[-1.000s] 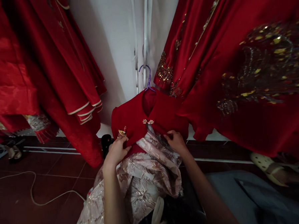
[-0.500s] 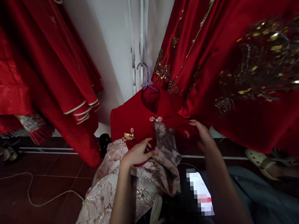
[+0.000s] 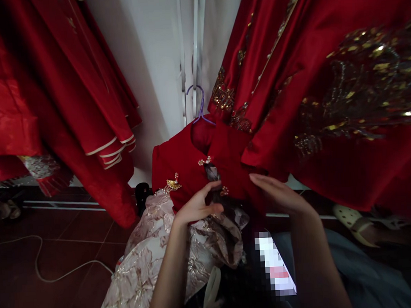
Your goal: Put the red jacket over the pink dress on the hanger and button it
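Note:
A red jacket [image 3: 178, 151] on a purple hanger [image 3: 201, 103] lies before me, with a pearl flower clasp [image 3: 205, 161] at the neck and a gold fan-shaped ornament [image 3: 173, 183] on its left side. My left hand [image 3: 201, 205] rests at the jacket's front opening, thumb and fingers apart, near a second pearl clasp [image 3: 224, 190]. My right hand [image 3: 285, 193] lies flat along the edge of the right front panel, fingers stretched out. Grey-brown patterned cloth [image 3: 231, 244] shows below the opening. Under my left forearm spreads a cream floral fabric [image 3: 139, 272].
Red garments [image 3: 95, 100] hang at the left; others with gold sequins [image 3: 360, 81] hang at the right. A lit phone [image 3: 275, 265] with a blurred screen is below my right hand. A white cable [image 3: 42, 259] crosses the tiled floor. A pale clog [image 3: 350, 220] is at right.
The right front panel has come leftward over the patterned cloth, bringing its pearl clasp beside my left fingers. My right hand has shifted from the panel's outer part and flattened.

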A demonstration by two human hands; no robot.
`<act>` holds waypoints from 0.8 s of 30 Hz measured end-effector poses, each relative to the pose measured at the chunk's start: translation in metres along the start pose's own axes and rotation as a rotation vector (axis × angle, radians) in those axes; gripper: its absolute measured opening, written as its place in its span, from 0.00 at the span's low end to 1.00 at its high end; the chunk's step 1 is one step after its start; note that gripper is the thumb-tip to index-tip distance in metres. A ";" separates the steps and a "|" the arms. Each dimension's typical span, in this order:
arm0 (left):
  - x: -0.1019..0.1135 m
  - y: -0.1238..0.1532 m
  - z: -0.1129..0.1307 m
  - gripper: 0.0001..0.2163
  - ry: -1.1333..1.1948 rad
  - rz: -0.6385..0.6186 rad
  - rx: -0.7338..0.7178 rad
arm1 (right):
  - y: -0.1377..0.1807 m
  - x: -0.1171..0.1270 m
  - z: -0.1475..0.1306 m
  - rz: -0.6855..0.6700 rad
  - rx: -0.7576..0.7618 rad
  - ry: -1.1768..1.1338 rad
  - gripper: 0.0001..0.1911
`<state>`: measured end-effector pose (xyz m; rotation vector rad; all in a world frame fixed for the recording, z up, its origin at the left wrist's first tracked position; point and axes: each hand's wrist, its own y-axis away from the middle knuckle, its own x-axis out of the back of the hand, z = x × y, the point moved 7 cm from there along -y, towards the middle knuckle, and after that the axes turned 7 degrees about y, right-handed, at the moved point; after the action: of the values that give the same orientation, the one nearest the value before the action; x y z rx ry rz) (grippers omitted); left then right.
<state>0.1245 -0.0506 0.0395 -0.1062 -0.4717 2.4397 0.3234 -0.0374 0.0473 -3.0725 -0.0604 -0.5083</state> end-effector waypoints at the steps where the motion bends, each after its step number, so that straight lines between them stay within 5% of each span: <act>1: -0.001 -0.004 -0.003 0.30 0.116 0.050 0.012 | 0.004 -0.007 -0.007 -0.072 0.046 0.091 0.18; 5: 0.009 -0.007 -0.030 0.27 0.405 0.393 0.200 | 0.013 -0.025 -0.027 -0.191 0.190 0.345 0.17; 11: 0.026 0.004 -0.022 0.18 0.241 0.313 0.290 | 0.010 -0.019 -0.037 -0.002 0.249 0.387 0.16; 17: 0.062 0.018 0.006 0.14 0.074 0.592 0.139 | 0.018 -0.050 -0.053 0.112 0.263 0.220 0.16; 20: 0.063 0.021 0.009 0.15 0.086 0.580 0.157 | 0.021 -0.084 -0.056 0.078 0.268 0.172 0.18; 24: 0.051 0.023 0.010 0.18 0.144 0.322 0.243 | 0.019 -0.120 -0.052 0.036 0.341 0.240 0.25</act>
<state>0.0689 -0.0398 0.0424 -0.2701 -0.0962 2.7577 0.1941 -0.0621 0.0577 -2.6582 -0.0766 -0.7704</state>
